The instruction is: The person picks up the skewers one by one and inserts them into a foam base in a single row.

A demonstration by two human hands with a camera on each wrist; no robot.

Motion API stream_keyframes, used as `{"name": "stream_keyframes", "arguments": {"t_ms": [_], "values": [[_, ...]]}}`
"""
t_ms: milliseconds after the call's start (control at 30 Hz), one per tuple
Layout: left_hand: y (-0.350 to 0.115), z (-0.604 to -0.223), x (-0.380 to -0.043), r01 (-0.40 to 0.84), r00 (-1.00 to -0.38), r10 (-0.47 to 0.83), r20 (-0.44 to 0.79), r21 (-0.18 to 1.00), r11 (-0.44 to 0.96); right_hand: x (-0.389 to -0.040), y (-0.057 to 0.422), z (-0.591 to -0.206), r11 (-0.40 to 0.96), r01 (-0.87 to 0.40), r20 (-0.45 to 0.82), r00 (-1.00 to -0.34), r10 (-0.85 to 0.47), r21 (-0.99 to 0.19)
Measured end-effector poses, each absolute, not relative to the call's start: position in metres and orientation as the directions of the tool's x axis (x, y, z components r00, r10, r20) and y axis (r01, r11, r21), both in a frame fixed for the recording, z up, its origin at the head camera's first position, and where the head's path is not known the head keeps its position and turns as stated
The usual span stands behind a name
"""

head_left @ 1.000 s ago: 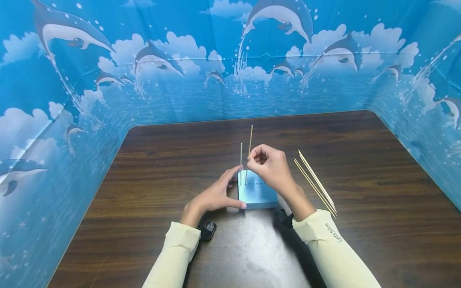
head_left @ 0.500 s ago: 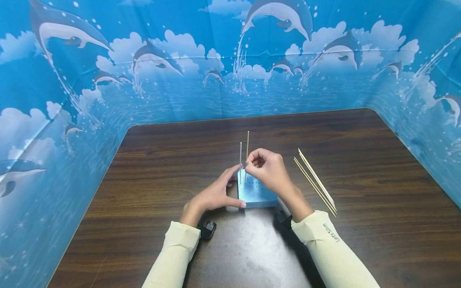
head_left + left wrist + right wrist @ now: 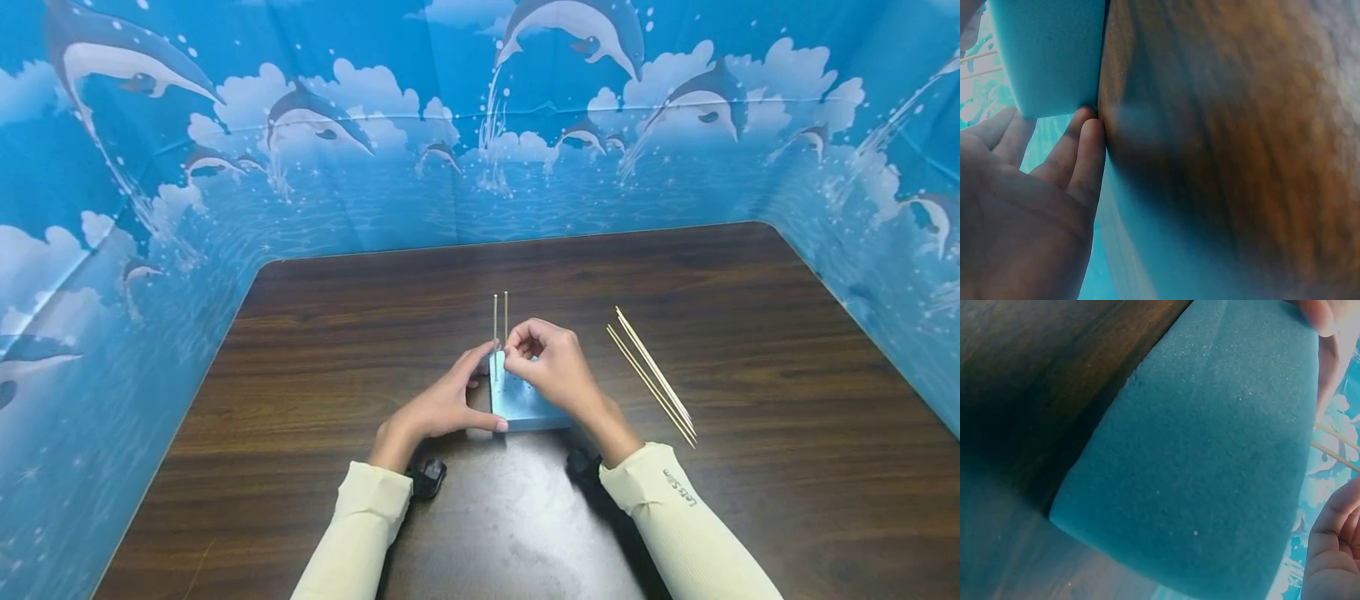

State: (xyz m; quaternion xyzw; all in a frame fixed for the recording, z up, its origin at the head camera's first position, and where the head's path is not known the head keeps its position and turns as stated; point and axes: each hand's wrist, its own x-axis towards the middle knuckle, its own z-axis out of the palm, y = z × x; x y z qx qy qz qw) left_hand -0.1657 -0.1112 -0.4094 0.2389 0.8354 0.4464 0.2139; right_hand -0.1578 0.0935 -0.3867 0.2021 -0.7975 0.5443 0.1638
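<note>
A light blue foam block (image 3: 534, 410) with rows of small holes lies flat on the table. My left hand (image 3: 437, 407) holds it by the left side, thumb at the near corner and fingers at the far one. In the left wrist view, fingertips of that hand (image 3: 1035, 187) touch the block's end (image 3: 1054, 59). Between thumb and forefinger my right hand (image 3: 552, 360) pinches a thin bamboo skewer (image 3: 506, 310), upright over the block's far left part; its lower end is hidden by the fingers. Just left of it, another skewer (image 3: 495, 321) stands upright in the block.
Several loose skewers (image 3: 652, 375) lie slantwise on the dark wooden table (image 3: 315, 375), right of the block. A blue dolphin-print cloth (image 3: 450, 192) hangs round the table's back and sides.
My right hand has come down with its skewer, whose top now stands about level with the other one. The skewer has straightened from a slight lean. The left hand stays on the block.
</note>
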Motion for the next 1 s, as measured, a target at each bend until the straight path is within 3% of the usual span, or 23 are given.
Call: {"name": "stream_keyframes", "arguments": {"t_ms": [433,633,1000], "values": [[-0.110,-0.409,-0.166,0.210,-0.794,0.587,-0.161,0.833,0.512,-0.158,0.115,-0.383,0.383,-0.439,0.418,-0.897,-0.142,-0.813],[-0.110,-0.407,-0.166,0.215,-0.794,0.584,-0.166,0.822,0.527,-0.161,0.161,-0.387,0.465,-0.287,0.318,-0.948,-0.012,-0.838],[-0.110,-0.408,-0.164,0.216,-0.802,0.571,-0.174,0.808,0.549,-0.155,0.241,-0.412,0.628,-0.083,0.233,-0.959,0.160,-0.774]]}}
